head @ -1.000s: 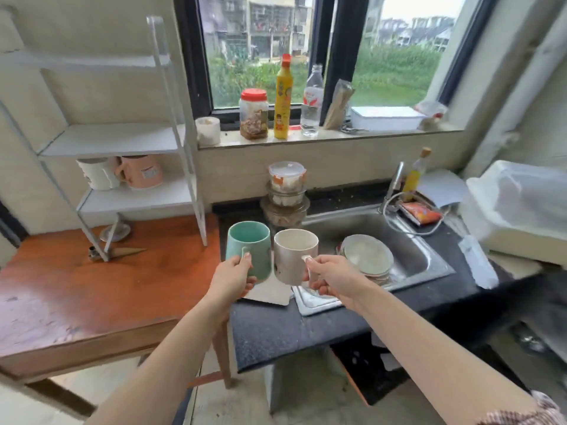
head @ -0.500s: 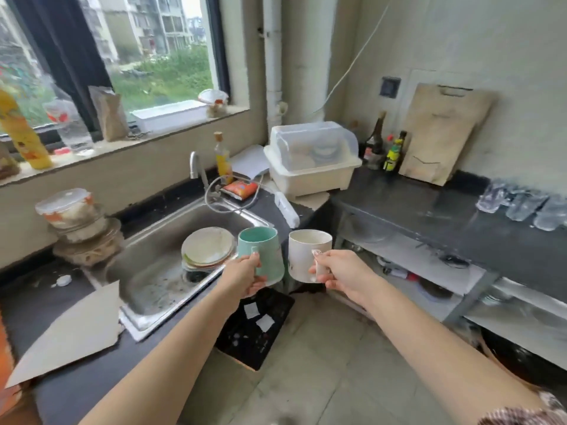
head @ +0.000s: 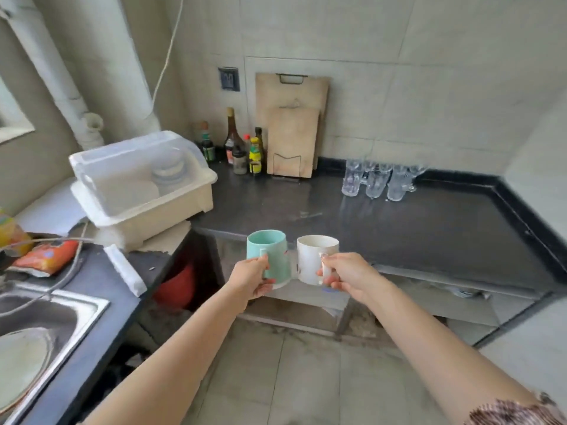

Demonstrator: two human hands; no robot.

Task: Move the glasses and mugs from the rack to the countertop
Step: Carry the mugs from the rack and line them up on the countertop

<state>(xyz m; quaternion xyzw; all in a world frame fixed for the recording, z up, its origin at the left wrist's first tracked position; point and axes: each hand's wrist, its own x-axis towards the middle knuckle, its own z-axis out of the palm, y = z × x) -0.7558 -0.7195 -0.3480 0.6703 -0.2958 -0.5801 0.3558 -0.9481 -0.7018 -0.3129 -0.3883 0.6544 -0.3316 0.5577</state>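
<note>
My left hand grips the handle of a teal mug, held upright in the air. Beside it, my right hand grips the handle of a white mug, also upright. Both mugs hang just in front of the near edge of the dark countertop. Several clear glasses stand on that countertop at the back, near the wall. The rack is out of view.
A white dish box with a clear lid sits at the counter's left end. Sauce bottles and wooden cutting boards line the back wall. A steel sink with a plate lies at the left. An open shelf runs under the countertop.
The view has swung right, away from the rack, window and sink, toward the dark countertop. Both hands still carry their mugs side by side, now close to the countertop's front edge.
</note>
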